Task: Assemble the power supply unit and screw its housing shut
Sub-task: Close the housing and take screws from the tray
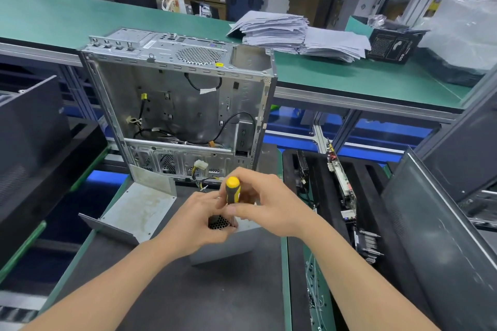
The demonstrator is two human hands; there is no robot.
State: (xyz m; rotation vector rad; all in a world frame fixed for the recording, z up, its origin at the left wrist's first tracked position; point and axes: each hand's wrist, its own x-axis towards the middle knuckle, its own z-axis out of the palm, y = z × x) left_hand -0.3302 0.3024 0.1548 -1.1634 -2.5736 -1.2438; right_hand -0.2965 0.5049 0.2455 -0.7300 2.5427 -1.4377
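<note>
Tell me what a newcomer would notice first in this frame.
The yellow-and-black screwdriver, upright at bottom centre, gripped by the right hand while the left hand sits against the grey metal box beneath it. Behind them stands an open computer case. A stack of papers lies on the green bench beyond.

The power supply unit [226,244] sat on the table [188,298]. A computer case [183,105] stood behind it. A loose cover panel [134,212] lay to its left.
</note>
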